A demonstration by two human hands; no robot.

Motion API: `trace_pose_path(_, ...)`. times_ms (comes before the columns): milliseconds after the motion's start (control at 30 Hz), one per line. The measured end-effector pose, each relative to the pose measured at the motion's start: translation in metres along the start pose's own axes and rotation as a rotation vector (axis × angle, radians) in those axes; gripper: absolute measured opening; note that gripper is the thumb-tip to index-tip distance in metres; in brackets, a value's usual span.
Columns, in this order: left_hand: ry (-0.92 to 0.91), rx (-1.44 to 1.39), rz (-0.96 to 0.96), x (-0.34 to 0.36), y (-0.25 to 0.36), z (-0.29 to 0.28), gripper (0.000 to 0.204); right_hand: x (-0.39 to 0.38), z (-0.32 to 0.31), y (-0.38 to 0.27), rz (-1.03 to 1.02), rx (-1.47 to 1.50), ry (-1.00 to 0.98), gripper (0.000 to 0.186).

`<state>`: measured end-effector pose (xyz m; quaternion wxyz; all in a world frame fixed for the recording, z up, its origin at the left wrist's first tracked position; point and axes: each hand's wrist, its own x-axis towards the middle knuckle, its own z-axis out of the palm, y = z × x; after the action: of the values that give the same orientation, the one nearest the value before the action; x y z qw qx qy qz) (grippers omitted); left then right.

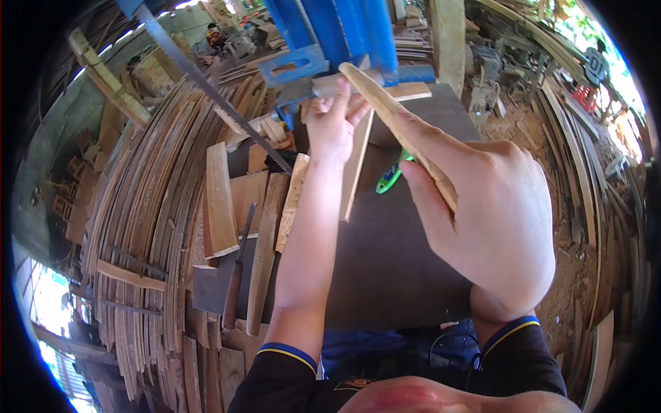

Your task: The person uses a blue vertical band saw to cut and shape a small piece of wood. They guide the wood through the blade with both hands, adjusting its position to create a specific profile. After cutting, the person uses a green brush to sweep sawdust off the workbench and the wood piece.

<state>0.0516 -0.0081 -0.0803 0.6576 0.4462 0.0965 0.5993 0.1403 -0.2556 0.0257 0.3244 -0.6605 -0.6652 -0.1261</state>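
My right hand (pixel 489 213) is closed around a long, pale, slightly curved wooden strip (pixel 385 107), index finger stretched along it. The strip slants up and away to the left, its far end beside the thumb of my left hand (pixel 334 127). That left hand is raised near a grey cylindrical part (pixel 344 84) of the blue machine (pixel 330 34), fingers apart; whether its thumb touches the strip I cannot tell. Partly behind my right hand lies a green-handled tool (pixel 392 175) on the dark table (pixel 392 268).
A toothed saw blade (pixel 213 96) runs slantwise down to the table, left of my left forearm. Near it lie cut wood blocks (pixel 220 199) and a file with a wooden handle (pixel 236 289). Long boards (pixel 131 227) are stacked at left. Another person (pixel 595 65) is far right.
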Motion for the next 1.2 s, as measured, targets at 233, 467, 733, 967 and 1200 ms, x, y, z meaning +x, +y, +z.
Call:
trace_pose_path(233,-0.030,0.116,-0.038,0.002,0.005,-0.008,0.033,-0.008,-0.006,0.000,-0.040,-0.102,0.049,0.039)
trace_pose_path(467,-0.046,0.087,-0.042,-0.002,0.004,0.000,0.040,-0.014,-0.015,-0.007,-0.041,-0.055,0.044,0.037)
trace_pose_path(733,-0.005,0.059,-0.017,0.000,0.005,-0.007,0.037,-0.010,-0.018,-0.009,-0.058,0.033,0.121,0.029)
trace_pose_path(967,-0.038,-0.018,0.003,0.002,-0.005,0.001,0.043,0.000,-0.001,0.005,-0.009,0.067,0.213,0.025)
trace_pose_path(1200,0.033,0.039,-0.048,0.005,-0.005,-0.004,0.044,0.043,0.064,0.007,0.024,-0.091,0.034,0.051)
